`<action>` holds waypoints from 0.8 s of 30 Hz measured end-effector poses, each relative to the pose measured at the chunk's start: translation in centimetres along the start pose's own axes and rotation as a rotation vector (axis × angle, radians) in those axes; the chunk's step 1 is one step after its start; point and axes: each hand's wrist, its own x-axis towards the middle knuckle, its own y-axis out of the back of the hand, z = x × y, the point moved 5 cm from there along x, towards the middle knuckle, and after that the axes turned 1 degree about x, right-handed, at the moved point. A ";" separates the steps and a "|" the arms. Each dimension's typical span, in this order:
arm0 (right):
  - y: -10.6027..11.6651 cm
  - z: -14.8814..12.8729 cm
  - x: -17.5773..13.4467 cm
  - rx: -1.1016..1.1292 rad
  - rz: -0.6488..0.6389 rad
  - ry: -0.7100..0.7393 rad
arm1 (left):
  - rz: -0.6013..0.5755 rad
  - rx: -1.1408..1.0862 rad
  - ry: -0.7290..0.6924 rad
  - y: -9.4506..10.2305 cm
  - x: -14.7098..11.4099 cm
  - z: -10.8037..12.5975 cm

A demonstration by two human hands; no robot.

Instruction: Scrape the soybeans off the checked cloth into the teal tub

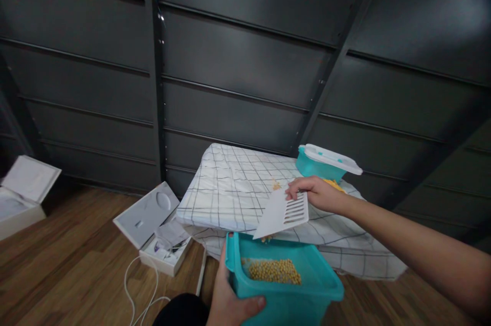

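Observation:
My left hand (233, 303) is closed around the near left side of a teal plastic bin (324, 277), thumb over its outer wall. Yellow soybeans (275, 270) cover part of the bin's bottom. Above the far rim, my right hand (307, 190) pinches a flat white plastic scraper (270, 211) with a row of slots along one side. Its lower tip points down at the bin's rim. Beneath that tip lie some small yellowish bits (266, 239) at the cloth's edge. More crumbs (275, 184) are on the checked cloth (230, 182) beyond the scraper.
A teal container with a white lid (333, 157) stands at the cloth's back right, a yellow item (334, 184) partly hidden before it. On the wooden floor (88, 254) are an open white box (164, 259) with a white cable (153, 290) and another open box (23, 213). Dark panels (230, 49) rise behind.

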 end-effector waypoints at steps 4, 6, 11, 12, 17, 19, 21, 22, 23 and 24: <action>0.5 -0.9 0.1 -0.063 0.135 0.064 | -0.036 0.002 -0.035 -0.5 -0.2 0.5; 1.0 -1.4 0.6 -0.120 0.244 0.100 | -0.060 -0.009 -0.024 -0.8 -0.4 0.6; 1.3 -2.7 4.2 -0.172 0.445 0.118 | -0.060 -0.028 -0.044 -0.8 -0.3 0.0; 1.1 -2.8 5.2 -0.174 0.460 0.100 | -0.050 -0.012 -0.052 -0.7 -0.1 -0.2; -1.4 -1.6 10.1 -0.202 0.429 0.003 | -0.074 -0.004 -0.057 -0.6 0.2 -0.2; -2.7 -0.7 11.1 -0.219 0.370 -0.017 | -0.105 -0.010 -0.053 -0.8 0.1 0.2; -3.7 0.1 11.4 -0.232 0.306 -0.030 | -0.118 -0.006 -0.058 -0.9 -0.1 0.6; -4.1 0.4 11.4 -0.236 0.282 -0.034 | -0.116 -0.002 -0.062 -0.8 -0.1 0.7; -4.2 0.6 11.3 -0.237 0.263 -0.037 | -0.113 0.005 -0.063 -0.8 -0.1 0.7; -4.3 0.9 11.0 -0.236 0.249 -0.038 | -0.105 0.017 -0.065 -0.8 -0.1 0.7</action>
